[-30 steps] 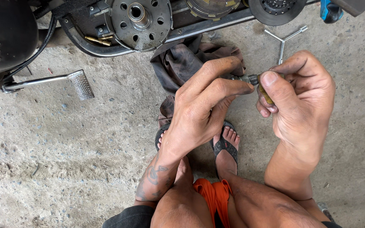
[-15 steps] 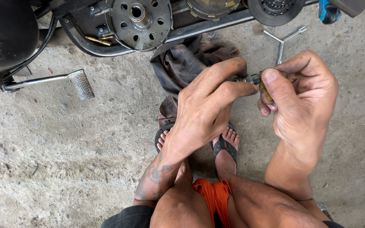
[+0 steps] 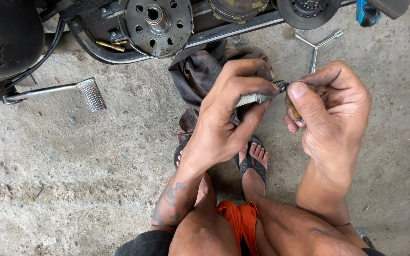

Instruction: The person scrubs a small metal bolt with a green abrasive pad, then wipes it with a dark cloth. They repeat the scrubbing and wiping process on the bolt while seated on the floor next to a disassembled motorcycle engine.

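A: Item one, the spark plug (image 3: 261,97)?

B: Pale body, threaded dark tip. Pinched in the left hand (image 3: 226,116), fingers curled shut around it; most of the body is hidden under those fingers. It sits above the sandalled feet (image 3: 252,163).

A: Item two, right hand (image 3: 330,111)?

B: Just right of the spark plug, closed on a small brass-coloured piece (image 3: 292,108). Thumb lies over it and meets the plug's threaded tip. What the piece is cannot be made out; only a sliver shows.

A: Item three, cloth?

B: Dark rag (image 3: 200,71), on the concrete floor (image 3: 72,156) behind the spark plug, partly covered by the left hand.

A: Item four, machine parts?

B: Round perforated metal disc (image 3: 156,20), up and left of the spark plug. Second disc (image 3: 309,9) up and right, cut off by the top edge. Three-armed wrench (image 3: 316,45) lying above the right hand. Blue-handled tool (image 3: 367,13), mostly out of frame.

A: Item five?

B: Foot pedal (image 3: 88,94) on a metal arm, far left of the spark plug. Black seat (image 3: 3,42) beyond it, cropped at the corner.
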